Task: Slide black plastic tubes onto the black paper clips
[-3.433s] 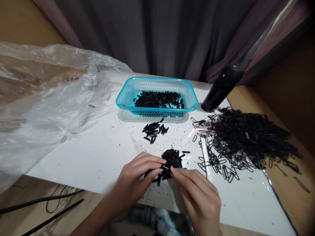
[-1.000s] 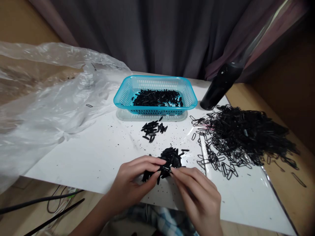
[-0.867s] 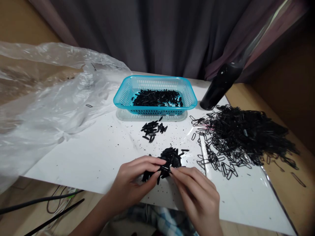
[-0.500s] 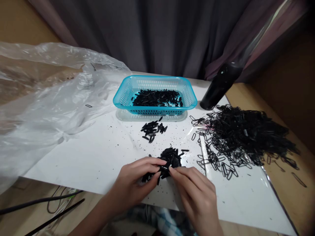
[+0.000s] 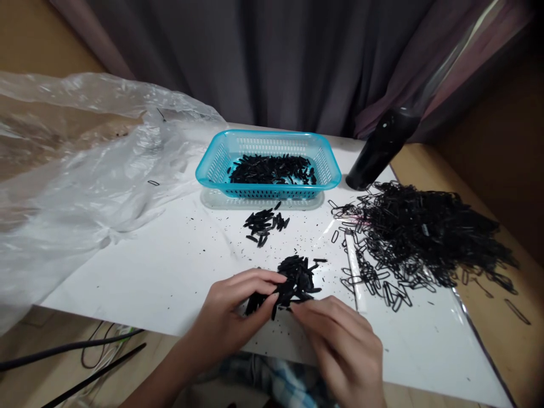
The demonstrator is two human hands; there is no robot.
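Note:
A pile of short, thin black pieces [image 5: 297, 275] lies on the white sheet in front of me. At the pile's left side, my left hand [image 5: 238, 306] has its thumb and fingers bent together. Whatever sits between those fingertips blends into the black pieces. My right hand [image 5: 344, 340] is at the pile's lower right edge with thumb and forefinger pinched. Its fingertips hide anything they hold. Beyond the hands is a smaller cluster of the same black pieces [image 5: 259, 221]. More of them lie inside a blue basket [image 5: 267, 187] with slotted walls.
On the right spreads a large heap of thin black loops [image 5: 425, 232], beside a white strip [image 5: 355, 269]. Behind it leans a dark cylindrical object [image 5: 378, 150]. Crumpled clear plastic [image 5: 127, 164] covers the left side. Black crumbs dot the white sheet [image 5: 140, 283].
My right hand has moved slightly down and away from the left fingertips, widening the gap between them. A small white glint at the fingertips no longer shows. My left hand barely moved.

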